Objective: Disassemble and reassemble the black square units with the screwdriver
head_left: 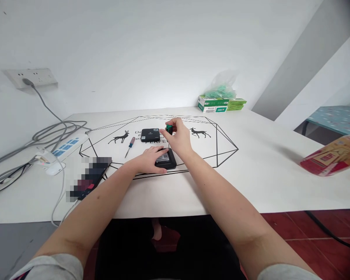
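Observation:
On the table in front of me lies an open black case with a labelled hard drive (163,158) in it. My left hand (149,160) grips the case from the left, thumb at its near edge and fingers across the far edge. Above its far side, my right hand (179,137) pinches a small green-and-black screwdriver (169,127). A thin shaft points down from it toward the drive's far edge; whether the tip touches is hard to see. Just beyond my left hand are a flat black cover (150,135) with small stickers and another screwdriver (130,146) with a red-and-blue handle.
A phone (97,173), partly pixelated, lies left of my forearm. Farther left are a power strip (70,146) and coiled grey cables (58,126). Green-and-white boxes (213,104) with a plastic bag stand by the wall. A red-and-orange package (329,157) is at right.

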A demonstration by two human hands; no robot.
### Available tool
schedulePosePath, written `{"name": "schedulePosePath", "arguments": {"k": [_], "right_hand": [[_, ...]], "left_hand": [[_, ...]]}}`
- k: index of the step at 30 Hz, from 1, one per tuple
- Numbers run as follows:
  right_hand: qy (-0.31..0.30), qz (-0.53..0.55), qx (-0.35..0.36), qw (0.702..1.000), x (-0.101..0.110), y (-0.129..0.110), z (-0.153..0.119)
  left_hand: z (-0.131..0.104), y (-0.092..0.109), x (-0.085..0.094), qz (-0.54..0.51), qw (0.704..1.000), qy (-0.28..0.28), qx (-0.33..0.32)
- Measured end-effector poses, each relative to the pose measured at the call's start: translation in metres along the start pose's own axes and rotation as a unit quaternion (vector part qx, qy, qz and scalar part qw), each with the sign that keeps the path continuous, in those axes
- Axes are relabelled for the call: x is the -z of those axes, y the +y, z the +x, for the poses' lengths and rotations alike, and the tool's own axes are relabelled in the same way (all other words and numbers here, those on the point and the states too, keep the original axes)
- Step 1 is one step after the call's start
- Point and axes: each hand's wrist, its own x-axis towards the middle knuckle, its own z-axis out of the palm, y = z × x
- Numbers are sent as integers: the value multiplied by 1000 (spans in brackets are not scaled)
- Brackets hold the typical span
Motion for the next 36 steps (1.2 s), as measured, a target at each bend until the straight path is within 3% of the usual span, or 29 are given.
{"name": "schedulePosePath", "arguments": {"k": [8,14,20,28,36], "right_hand": [[-26,5,-19,999,1,-2,-3],[1,-8,104,995,4,2,1],[15,-10,124,992,6,-3,0],[7,9,-6,1000,3,-9,0],[-1,33,-21,999,4,-5,-1]], "left_hand": [[0,-1,0,-2,1000,-7,1],[0,0,1,5,1000,-16,7],[-2,6,3,26,999,-31,30],[-19,7,25,85,977,-116,156],[-17,-1,23,61,977,-122,163]]}}
